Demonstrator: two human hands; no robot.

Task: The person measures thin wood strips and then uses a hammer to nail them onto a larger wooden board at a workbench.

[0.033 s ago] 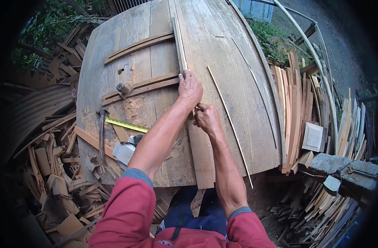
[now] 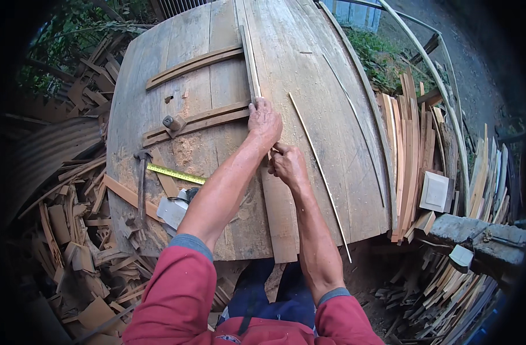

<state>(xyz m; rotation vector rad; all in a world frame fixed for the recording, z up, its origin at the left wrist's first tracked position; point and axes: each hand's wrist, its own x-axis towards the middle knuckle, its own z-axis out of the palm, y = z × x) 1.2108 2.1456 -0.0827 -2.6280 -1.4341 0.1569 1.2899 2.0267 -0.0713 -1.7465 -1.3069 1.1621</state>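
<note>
My left hand (image 2: pixel 265 122) grips a long, narrow wooden strip (image 2: pixel 248 60) lying lengthwise on the plank worktable (image 2: pixel 128 115). My right hand (image 2: pixel 287 165) is closed just below it; what it holds is hidden. Two slotted wooden pieces (image 2: pixel 194 65) lie crosswise left of the strip, the nearer one with a round dark-topped block (image 2: pixel 172 124) on it. A hammer (image 2: pixel 142 190), an extended yellow tape measure (image 2: pixel 174 173) and a wooden offcut (image 2: pixel 128 197) lie at the near left. A thin pale stick (image 2: pixel 317 167) lies right of my hands.
Heaps of wood scraps (image 2: pixel 73 247) are piled left of the table beside corrugated sheeting (image 2: pixel 50 164). Upright boards (image 2: pixel 405 167), a white panel (image 2: pixel 434 190) and a weathered beam (image 2: pixel 475 233) stand or lie along the right side. Bent poles (image 2: pixel 452 103) arch at the upper right.
</note>
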